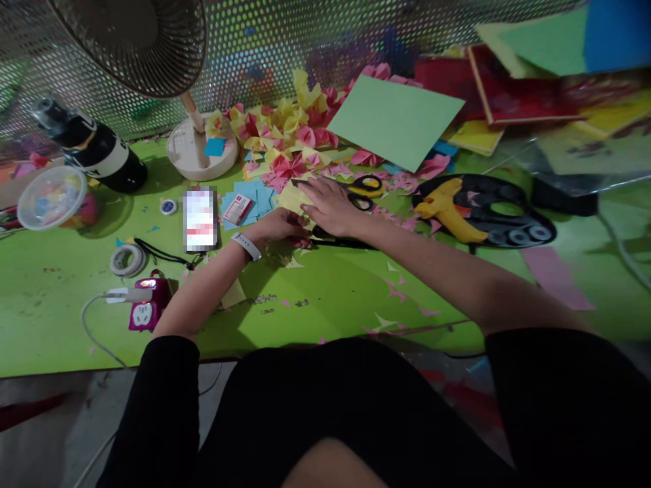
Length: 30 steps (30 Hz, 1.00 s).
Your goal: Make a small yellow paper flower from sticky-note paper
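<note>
My right hand (328, 203) lies with fingers stretched out, palm down, over pale yellow paper (289, 198). Just left of it, my left hand (287, 227) has its fingers curled in at the paper's near edge; what they pinch, if anything, is hidden in shadow. A white band (247, 246) circles my left wrist. Scissors with black and yellow handles (367, 184) rest beyond my right hand, their blades partly covered by it. A dark, long object (346, 242) lies under my right wrist, its kind unclear. Small blue paper squares (259, 196) are left of the yellow paper.
Folded pink and yellow paper pieces (289, 129) pile at the back beside a fan (201, 146). A phone (200, 220), tape roll (128, 260), bottle (109, 152) and plastic tub (53, 196) stand left. To the right are a yellow glue gun (447, 210) and green paper (397, 118).
</note>
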Each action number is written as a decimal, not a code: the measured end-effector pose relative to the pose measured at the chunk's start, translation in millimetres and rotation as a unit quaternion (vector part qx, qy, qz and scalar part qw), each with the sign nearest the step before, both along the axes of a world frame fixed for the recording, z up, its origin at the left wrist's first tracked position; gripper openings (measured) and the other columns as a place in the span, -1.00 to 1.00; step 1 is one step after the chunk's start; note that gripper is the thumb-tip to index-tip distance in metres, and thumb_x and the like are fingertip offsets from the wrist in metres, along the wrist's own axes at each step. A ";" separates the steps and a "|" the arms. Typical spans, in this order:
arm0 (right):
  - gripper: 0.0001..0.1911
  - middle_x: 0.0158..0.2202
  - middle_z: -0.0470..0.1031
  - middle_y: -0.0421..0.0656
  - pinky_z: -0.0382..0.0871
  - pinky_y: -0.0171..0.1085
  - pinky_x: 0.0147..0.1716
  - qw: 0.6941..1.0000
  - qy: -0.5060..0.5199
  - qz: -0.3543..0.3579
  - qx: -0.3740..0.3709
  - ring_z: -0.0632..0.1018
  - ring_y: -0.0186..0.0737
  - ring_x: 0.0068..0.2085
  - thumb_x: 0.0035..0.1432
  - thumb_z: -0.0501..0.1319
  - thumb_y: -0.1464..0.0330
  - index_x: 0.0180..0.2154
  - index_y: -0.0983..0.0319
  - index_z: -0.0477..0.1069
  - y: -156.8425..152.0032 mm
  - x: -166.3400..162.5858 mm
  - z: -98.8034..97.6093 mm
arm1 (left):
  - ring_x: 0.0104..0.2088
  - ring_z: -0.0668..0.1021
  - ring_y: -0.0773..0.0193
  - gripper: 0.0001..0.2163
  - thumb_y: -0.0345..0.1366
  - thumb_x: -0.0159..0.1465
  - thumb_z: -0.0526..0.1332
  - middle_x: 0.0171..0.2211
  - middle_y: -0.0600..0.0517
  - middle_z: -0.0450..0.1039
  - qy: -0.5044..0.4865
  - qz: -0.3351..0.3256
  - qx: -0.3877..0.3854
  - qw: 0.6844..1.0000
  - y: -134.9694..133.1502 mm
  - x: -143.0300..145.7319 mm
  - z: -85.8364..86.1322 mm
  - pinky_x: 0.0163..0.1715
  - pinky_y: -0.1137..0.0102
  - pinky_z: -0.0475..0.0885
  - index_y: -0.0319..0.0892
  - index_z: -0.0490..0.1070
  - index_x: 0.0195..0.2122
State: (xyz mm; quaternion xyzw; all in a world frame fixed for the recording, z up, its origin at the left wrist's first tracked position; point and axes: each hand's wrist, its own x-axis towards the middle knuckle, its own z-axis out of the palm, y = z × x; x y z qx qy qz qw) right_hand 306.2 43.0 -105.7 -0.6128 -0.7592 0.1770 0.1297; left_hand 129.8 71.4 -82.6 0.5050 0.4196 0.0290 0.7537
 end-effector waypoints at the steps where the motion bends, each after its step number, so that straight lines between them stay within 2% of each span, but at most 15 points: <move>1: -0.31 0.42 0.06 -0.02 -0.02 0.28 0.30 1.000 0.004 0.001 0.004 0.01 0.22 0.41 0.34 -0.15 0.07 0.38 0.22 0.05 0.1 0.2 -0.5 | -0.47 0.64 0.32 -0.80 -0.59 0.16 0.32 -0.54 -0.03 0.55 -0.001 0.003 0.001 1.000 -0.3 0.0 -0.3 -0.31 0.38 0.52 -0.29 0.31 -0.47; 7: -0.31 0.41 0.08 -0.02 -0.01 0.32 0.28 1.000 0.017 0.004 0.011 0.04 0.24 0.40 0.33 -0.14 0.05 0.38 0.20 0.07 -0.4 0.8 -1.6 | -0.45 0.63 0.33 -0.82 -0.56 0.16 0.33 -0.53 -0.02 0.55 -0.012 -0.001 0.003 1.000 0.5 -2.1 -5.7 -0.28 0.36 0.53 -0.29 0.32 -0.44; 16: -0.33 0.41 0.06 0.02 0.00 0.25 0.30 1.000 -0.013 -0.007 0.000 0.02 0.20 0.41 0.34 -0.13 0.11 0.37 0.27 0.08 -1.4 -2.9 4.1 | -0.42 0.63 0.31 -0.84 -0.55 0.18 0.31 -0.49 -0.04 0.55 -0.010 -0.004 0.011 1.000 1.7 -2.5 -11.2 -0.20 0.30 0.53 -0.28 0.33 -0.42; 24: -0.33 0.42 0.06 -0.02 0.00 0.31 0.28 1.000 -0.014 0.005 0.015 0.02 0.23 0.41 0.35 -0.16 0.10 0.38 0.23 0.07 -1.5 -2.2 -1.1 | -0.43 0.63 0.32 -0.84 -0.55 0.17 0.31 -0.50 -0.04 0.55 -0.008 -0.005 0.009 1.000 1.2 -3.2 -7.2 -0.21 0.32 0.53 -0.28 0.33 -0.43; 30: -0.37 0.39 0.13 -0.04 0.02 0.31 0.27 0.999 -0.010 0.004 0.043 0.07 0.22 0.39 0.35 -0.16 0.12 0.34 0.21 0.15 -0.3 -2.2 -5.6 | -0.42 0.63 0.31 -0.84 -0.55 0.19 0.29 -0.49 -0.05 0.54 0.013 -0.003 0.011 1.000 -2.1 -1.3 -1.0 -0.17 0.28 0.53 -0.27 0.31 -0.42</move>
